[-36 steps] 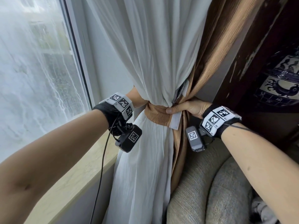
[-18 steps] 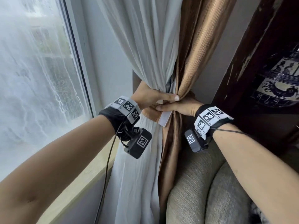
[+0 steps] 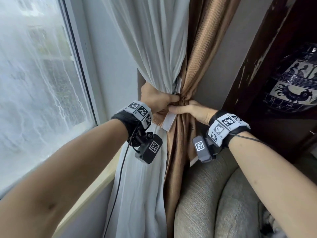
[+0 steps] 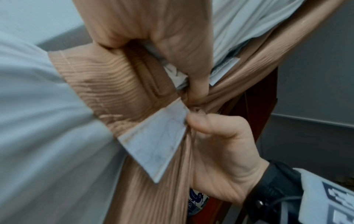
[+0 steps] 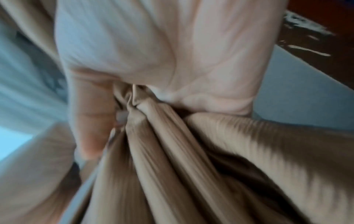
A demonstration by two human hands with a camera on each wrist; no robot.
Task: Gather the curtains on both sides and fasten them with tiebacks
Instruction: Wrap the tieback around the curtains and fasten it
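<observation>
A white sheer curtain (image 3: pixel 154 48) and a brown curtain (image 3: pixel 204 48) are bunched together at waist height. A brown tieback (image 4: pixel 107 84) wraps the white curtain, and its white fastening tab (image 3: pixel 169 121) (image 4: pixel 157 139) sticks out loose. My left hand (image 3: pixel 159 102) curls round the tieback at the bunch, thumb (image 4: pixel 191 53) pressing into the gather. My right hand (image 3: pixel 192 109) (image 4: pixel 220 144) grips the brown curtain folds (image 5: pixel 191 151) from the right, its thumb touching the tab's edge. The two hands meet. The right wrist view is blurred.
A window (image 3: pixel 34 83) and pale sill (image 3: pixel 96 182) lie to the left. A grey upholstered sofa arm (image 3: pixel 205 203) sits under my right wrist. A dark wooden cabinet (image 3: pixel 253 66) holding a patterned vase (image 3: pixel 291 86) stands close on the right.
My left hand came round from behind the curtain to the front and now grips beside the right hand. The bunch has tightened and shifted right and upward, toward the wall.
</observation>
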